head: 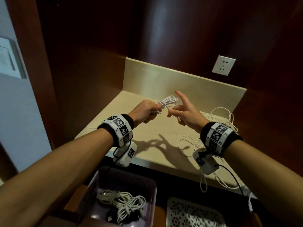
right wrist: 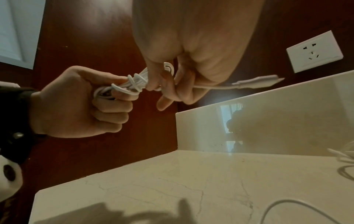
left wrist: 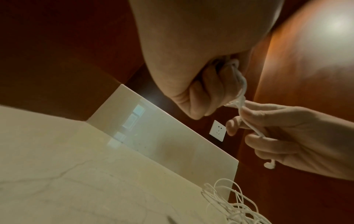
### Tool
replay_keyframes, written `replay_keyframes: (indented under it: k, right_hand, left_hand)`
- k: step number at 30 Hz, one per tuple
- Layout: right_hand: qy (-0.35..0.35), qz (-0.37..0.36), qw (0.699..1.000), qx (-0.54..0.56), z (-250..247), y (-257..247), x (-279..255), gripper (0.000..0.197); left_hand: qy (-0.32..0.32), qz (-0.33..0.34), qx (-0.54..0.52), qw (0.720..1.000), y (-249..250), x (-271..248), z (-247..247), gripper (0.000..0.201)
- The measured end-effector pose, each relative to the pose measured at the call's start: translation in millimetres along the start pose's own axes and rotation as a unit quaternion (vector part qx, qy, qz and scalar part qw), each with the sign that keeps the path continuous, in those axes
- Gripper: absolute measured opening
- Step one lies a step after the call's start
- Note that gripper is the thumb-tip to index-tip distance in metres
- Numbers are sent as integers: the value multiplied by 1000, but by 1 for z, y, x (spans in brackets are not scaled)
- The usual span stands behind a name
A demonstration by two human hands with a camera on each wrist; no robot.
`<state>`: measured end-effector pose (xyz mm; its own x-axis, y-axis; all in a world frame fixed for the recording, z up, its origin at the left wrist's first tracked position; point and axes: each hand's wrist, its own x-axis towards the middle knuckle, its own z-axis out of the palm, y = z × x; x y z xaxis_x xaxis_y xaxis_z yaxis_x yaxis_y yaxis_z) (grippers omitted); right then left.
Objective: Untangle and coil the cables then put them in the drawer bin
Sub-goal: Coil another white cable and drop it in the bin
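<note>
Above the beige counter (head: pixel 131 128), my left hand (head: pixel 144 113) grips a coiled white cable (head: pixel 168 101) in a fist. My right hand (head: pixel 183 112) pinches that cable's free end (right wrist: pixel 216 87) beside the coil, index finger pointing up. The end's white plug (right wrist: pixel 258 81) sticks out past the right palm. A loose white cable (head: pixel 218 117) sprawls over the counter's right side. Below the counter's front edge a purple bin (head: pixel 152 185) holds several coiled white and dark cables (head: pixel 121 203).
A white patterned tray (head: pixel 196 213) sits to the right of the bin. A wall socket (head: pixel 223 65) is on the dark wood wall at the back right. A beige upstand (head: pixel 172 79) runs along the counter's rear. Part of the loose cable hangs over the counter's front edge (head: pixel 203 182).
</note>
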<state>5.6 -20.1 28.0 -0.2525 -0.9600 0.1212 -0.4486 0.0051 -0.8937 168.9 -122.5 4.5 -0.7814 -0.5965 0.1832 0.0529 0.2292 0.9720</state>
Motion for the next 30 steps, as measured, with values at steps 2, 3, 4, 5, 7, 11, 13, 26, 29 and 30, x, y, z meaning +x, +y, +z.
replay_keyframes:
  k: [2, 3, 4, 5, 7, 11, 13, 26, 29, 30]
  right_hand:
    - [-23, -13, 1000, -14, -4, -1, 0, 75]
    - [-33, -18, 999, -18, -5, -1, -1, 72]
    - [-39, -21, 999, -21, -6, -1, -2, 68]
    - [-41, -24, 998, -27, -7, -2, -3, 62]
    - [-35, -30, 997, -57, -7, -1, -5, 49]
    - [-9, -47, 987, -151, -9, 2, -9, 23]
    - [-7, -56, 980, -190, -9, 4, -11, 12]
    - [34, 71, 995, -66, -18, 10, -6, 22]
    - [29, 79, 996, -35, -16, 13, -5, 23]
    - [28, 78, 996, -20, -14, 15, -5, 23]
  left_hand:
    - [-20, -4, -26, 999, 0, 0, 2, 30]
    - [-30, -8, -34, 999, 1, -1, 2, 28]
    - [-40, -14, -40, 998, 2, -2, 2, 26]
    - [-50, -21, -48, 997, 2, -2, 2, 26]
    - [-67, -40, -64, 995, 2, -3, 1, 27]
    - [-82, -85, -55, 992, 0, -1, 2, 29]
    - [-75, -103, -39, 991, -1, 1, 5, 31]
    - [4, 99, 494, 864, -12, 9, 15, 56]
    - [6, 108, 556, 824, -15, 13, 15, 43]
    - [9, 107, 568, 816, -16, 14, 15, 40]
